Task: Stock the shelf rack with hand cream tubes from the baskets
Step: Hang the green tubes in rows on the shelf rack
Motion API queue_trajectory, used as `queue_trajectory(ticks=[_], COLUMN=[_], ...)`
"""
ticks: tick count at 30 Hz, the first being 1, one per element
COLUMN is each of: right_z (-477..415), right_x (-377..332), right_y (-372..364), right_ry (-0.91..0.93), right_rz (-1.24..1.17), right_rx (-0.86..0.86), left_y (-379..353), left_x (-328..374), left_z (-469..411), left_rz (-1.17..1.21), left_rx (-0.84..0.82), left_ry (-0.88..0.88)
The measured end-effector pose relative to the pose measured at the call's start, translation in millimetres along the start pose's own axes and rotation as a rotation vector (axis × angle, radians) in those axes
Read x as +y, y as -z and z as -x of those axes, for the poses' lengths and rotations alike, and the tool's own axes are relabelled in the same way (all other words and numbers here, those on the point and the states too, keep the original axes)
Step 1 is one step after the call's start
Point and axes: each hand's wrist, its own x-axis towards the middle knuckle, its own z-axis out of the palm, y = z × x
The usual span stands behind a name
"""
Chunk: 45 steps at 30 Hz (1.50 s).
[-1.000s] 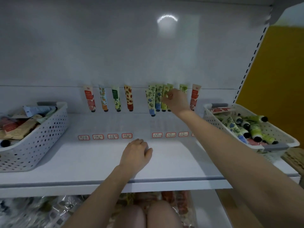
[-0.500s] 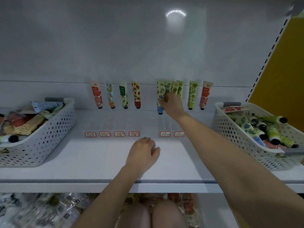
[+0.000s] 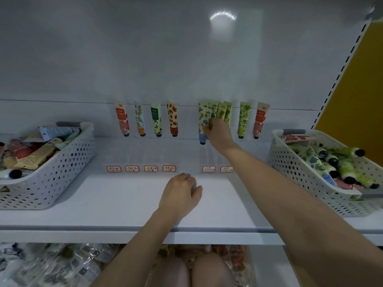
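Hand cream tubes stand caps-down in a row against the white back panel of the shelf (image 3: 124, 195). At the left of the row are a red tube (image 3: 122, 119) and three more patterned ones. My right hand (image 3: 218, 132) reaches to the back and pinches a yellow-and-blue flowered tube (image 3: 204, 121) at the front of a tight cluster of green tubes (image 3: 224, 110). My left hand (image 3: 181, 193) rests on the shelf with its fingers loosely curled, holding nothing. White perforated baskets full of tubes sit at the left (image 3: 51, 179) and right (image 3: 300, 175).
Small red-framed labels (image 3: 151, 168) line the shelf in front of the tubes. A light green tube (image 3: 244, 119) and a red tube (image 3: 260, 121) stand right of my right hand. Wrapped goods (image 3: 51, 266) lie on the lower shelf. A yellow wall (image 3: 362, 79) is at right.
My right hand has slid left along the tube cluster and down onto the flowered tube. The view has shifted slightly. My left hand stays resting on the shelf.
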Motion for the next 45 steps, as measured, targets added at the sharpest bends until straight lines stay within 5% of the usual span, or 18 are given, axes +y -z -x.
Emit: queue_trajectory(ticks=[16,22,32,45], right_z=[16,37,94,110], right_x=[-5,13,120,189], right_y=[33,111,249,226], right_ry=[0.022,0.041,-0.225,-0.451], right_rz=[-0.03,0.02,0.065,0.155], right_rx=[-0.085,-0.033,0.159,-0.086], left_y=[14,36,37,-26], left_x=[13,59,185,263], left_z=[4,-18,-62,-107], left_rz=[-0.181,-0.142,0.109,-0.334], left_rx=[-0.092,-0.163,-0.144,-0.257], left_ry=[-0.025,-0.025,-0.139,-0.09])
